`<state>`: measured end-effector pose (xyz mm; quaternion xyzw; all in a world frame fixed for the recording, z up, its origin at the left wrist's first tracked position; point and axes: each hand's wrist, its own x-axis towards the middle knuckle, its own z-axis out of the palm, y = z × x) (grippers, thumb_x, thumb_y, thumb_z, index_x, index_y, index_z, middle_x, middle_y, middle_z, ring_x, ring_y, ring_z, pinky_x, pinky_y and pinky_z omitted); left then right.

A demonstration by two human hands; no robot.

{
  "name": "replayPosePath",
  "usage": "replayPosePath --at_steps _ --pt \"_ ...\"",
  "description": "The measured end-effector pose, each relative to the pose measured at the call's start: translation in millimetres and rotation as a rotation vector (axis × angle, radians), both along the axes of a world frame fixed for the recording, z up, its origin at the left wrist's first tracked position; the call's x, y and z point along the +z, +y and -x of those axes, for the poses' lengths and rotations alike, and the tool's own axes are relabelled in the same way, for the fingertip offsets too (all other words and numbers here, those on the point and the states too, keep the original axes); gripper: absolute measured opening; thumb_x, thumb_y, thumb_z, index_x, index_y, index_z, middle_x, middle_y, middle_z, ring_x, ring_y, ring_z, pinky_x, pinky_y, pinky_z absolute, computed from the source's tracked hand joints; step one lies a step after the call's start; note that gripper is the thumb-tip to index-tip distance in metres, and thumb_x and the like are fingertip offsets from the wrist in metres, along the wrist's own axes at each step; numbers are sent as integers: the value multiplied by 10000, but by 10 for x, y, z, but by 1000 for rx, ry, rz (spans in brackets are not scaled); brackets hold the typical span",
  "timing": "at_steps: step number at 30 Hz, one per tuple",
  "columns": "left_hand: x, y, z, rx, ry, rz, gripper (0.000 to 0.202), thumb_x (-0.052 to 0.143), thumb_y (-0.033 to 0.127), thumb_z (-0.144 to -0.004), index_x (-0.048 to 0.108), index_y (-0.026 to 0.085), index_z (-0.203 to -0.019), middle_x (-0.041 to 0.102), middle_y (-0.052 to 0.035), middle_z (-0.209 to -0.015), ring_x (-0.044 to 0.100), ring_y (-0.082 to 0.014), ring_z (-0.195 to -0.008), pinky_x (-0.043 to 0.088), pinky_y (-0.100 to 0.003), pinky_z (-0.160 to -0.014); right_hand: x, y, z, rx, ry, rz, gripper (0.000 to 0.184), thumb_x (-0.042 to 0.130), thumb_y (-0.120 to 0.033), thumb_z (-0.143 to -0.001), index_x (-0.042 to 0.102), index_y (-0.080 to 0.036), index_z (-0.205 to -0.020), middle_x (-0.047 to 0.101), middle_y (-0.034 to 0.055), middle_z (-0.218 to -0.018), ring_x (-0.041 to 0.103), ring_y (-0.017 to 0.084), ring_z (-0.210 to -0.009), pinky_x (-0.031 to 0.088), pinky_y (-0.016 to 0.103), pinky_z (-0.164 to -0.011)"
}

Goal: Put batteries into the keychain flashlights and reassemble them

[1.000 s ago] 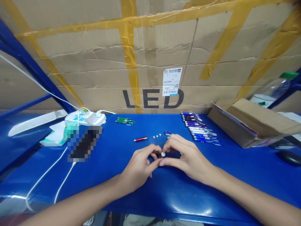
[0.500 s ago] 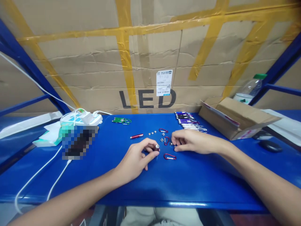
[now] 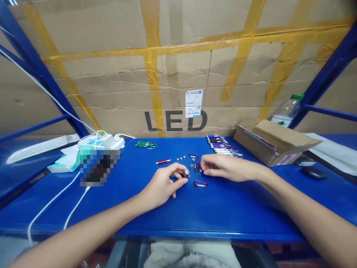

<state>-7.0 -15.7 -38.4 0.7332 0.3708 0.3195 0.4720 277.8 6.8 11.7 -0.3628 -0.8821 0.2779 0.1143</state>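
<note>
My left hand (image 3: 158, 184) is closed on a small dark red flashlight tube (image 3: 187, 176), its silver-coloured end pointing up. Most of the tube is hidden by my fingers. To its right, my right hand (image 3: 223, 166) pinches a small silver cap (image 3: 200, 171), partly covered by the fingertips, low over the table. Near the right fingertips lie red carabiners, one in front (image 3: 200, 184), one beside them (image 3: 196, 166) and one behind (image 3: 193, 155). Small silver end pieces (image 3: 192, 165) are next to them. Behind my left hand are a red flashlight (image 3: 163, 162) and several button cells (image 3: 181, 158).
Green flashlights (image 3: 146, 144) lie at the back, with purple, black and silver ones (image 3: 221, 145) right of them. An opened cardboard box (image 3: 267, 145), a black mouse (image 3: 314, 172) and a bottle (image 3: 286, 110) are at right. A power strip (image 3: 114, 142), blurred phone (image 3: 97, 168) and white cables are at left.
My right hand has shifted slightly left, nearer my left hand, still pinching the small cap. My left hand keeps hold of the flashlight tube. The camera view has tilted a little.
</note>
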Motion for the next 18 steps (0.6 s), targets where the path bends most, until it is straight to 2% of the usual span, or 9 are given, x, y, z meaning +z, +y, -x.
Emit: replayPosePath --at_steps 6,11,18 --pt "-25 4 4 13 42 16 396 722 474 -961 699 183 -1228 697 -40 -988 599 -85 -583 545 -182 -445 14 -104 151 -18 208 -113 175 563 -351 -1083 638 -198 -1043 711 53 -1004 620 188 -858 507 323 -795" --pt "4 -8 11 18 37 7 398 722 484 -961 701 185 -1223 679 -25 -964 610 -83 -573 559 -184 -459 -32 -263 288 -79 378 -221 90 581 -292 -1085 626 -218 -1060 686 53 -1042 634 186 -908 529 318 -831" --pt "51 -27 23 21 43 56 368 716 475 -967 690 192 -1201 655 -6 -927 604 -75 -521 556 -198 -478 -134 -352 327 -117 435 -297 61 566 -271 -1114 618 -240 -1119 655 67 -1082 616 204 -969 508 351 -880"
